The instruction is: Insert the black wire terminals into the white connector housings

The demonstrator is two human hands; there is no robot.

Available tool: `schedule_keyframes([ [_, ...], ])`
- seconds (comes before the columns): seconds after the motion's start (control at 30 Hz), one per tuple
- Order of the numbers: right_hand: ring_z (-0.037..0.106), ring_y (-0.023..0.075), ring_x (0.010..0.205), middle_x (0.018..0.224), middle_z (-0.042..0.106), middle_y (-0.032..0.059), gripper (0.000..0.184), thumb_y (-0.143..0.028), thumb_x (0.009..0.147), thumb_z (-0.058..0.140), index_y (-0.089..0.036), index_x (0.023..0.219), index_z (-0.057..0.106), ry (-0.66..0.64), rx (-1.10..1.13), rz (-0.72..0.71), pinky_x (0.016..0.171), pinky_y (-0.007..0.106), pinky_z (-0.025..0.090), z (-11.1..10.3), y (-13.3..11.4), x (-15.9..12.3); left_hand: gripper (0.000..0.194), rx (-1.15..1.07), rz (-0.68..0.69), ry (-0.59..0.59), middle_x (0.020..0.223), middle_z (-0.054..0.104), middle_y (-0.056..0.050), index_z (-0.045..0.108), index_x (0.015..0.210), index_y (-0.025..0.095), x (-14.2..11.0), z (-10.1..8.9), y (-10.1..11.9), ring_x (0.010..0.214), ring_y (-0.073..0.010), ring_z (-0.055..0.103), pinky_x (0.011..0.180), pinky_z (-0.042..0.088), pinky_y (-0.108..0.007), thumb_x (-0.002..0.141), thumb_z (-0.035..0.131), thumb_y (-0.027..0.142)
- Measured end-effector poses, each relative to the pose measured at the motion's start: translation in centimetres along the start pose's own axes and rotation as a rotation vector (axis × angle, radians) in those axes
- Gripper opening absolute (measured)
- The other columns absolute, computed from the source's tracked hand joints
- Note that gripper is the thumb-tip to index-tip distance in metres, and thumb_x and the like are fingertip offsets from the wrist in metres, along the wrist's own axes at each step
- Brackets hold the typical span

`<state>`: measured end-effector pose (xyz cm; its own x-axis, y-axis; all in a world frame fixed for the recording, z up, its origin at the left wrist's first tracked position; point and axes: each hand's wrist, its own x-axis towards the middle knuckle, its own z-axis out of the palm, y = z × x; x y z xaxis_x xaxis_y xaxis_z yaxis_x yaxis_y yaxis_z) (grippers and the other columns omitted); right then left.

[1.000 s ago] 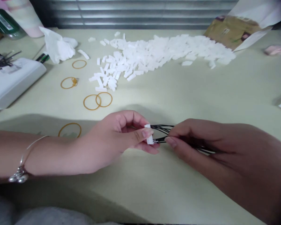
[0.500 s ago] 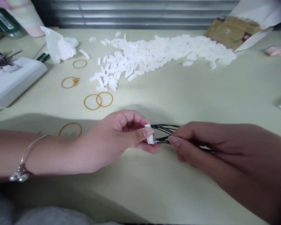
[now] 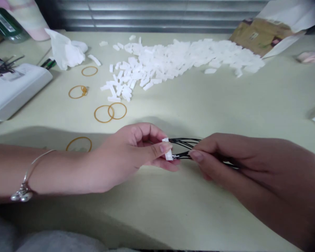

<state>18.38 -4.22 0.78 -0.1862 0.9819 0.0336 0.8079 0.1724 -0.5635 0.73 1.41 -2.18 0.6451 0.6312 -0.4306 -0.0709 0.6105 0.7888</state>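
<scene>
Head view: your left hand [image 3: 128, 150] is closed in a firm pinch on a white multi-pin connector housing [image 3: 168, 154], thumb on its face, long axis near upright in view. Black wires [image 3: 185, 144] leave it crosswise, running right into your right hand [image 3: 225, 157], whose closed grip pinches them just beside the housing, above the tabletop [image 3: 199, 105], with loose white housings [image 3: 157, 66] lying well beyond.

Bare left forearm [image 3: 60, 171], thin silver bangle [image 3: 33, 162], dangling silver charm [image 3: 23, 195], grey clothing [image 3: 42, 239] along the lower edge
</scene>
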Motion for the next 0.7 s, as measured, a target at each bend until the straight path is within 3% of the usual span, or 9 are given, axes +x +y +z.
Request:
schedule_keyframes([
  [0.2, 0.042, 0.0074, 0.032, 0.038, 0.048, -0.0060, 0.028, -0.029, 0.081, 0.045, -0.023, 0.056, 0.056, 0.035, -0.039, 0.009, 0.029, 0.019, 0.027, 0.32, -0.12, -0.05, 0.011, 0.022, 0.000, 0.012, 0.067, 0.064, 0.004, 0.057, 0.075, 0.015, -0.09, 0.10, -0.10, 0.067, -0.0090, 0.066, 0.070, 0.049, -0.020, 0.075, 0.067, 0.019],
  [0.4, 0.039, 0.0052, 0.029, 0.038, 0.048, -0.0062, 0.025, -0.027, 0.079, 0.048, -0.020, 0.055, 0.055, 0.133, -0.134, -0.085, 0.028, 0.018, 0.023, 0.85, -0.22, -0.17, 0.008, 0.032, -0.014, 0.017, 0.070, 0.062, 0.004, 0.055, 0.078, 0.014, -0.17, 0.10, -0.01, 0.069, -0.0096, 0.066, 0.071, 0.049, -0.022, 0.078, 0.063, 0.018],
  [0.57, 0.042, 0.0060, 0.033, 0.040, 0.049, -0.0050, 0.025, -0.023, 0.078, 0.046, -0.020, 0.055, 0.056, 0.132, -0.192, -0.154, 0.030, 0.019, 0.022, 0.82, -0.18, -0.28, 0.011, 0.058, -0.007, 0.005, 0.071, 0.061, 0.004, 0.055, 0.079, 0.016, -0.21, -0.14, -0.15, 0.070, -0.0100, 0.066, 0.071, 0.049, -0.023, 0.077, 0.065, 0.022],
  [0.7, 0.039, 0.0054, 0.030, 0.039, 0.050, -0.0055, 0.025, -0.021, 0.077, 0.046, -0.020, 0.054, 0.057, 0.135, -0.184, -0.167, 0.032, 0.019, 0.028, 0.52, -0.26, -0.26, 0.011, 0.101, -0.015, -0.004, 0.074, 0.062, 0.004, 0.054, 0.080, 0.017, -0.27, -0.18, -0.08, 0.071, -0.0102, 0.066, 0.073, 0.049, -0.024, 0.078, 0.063, 0.023],
])
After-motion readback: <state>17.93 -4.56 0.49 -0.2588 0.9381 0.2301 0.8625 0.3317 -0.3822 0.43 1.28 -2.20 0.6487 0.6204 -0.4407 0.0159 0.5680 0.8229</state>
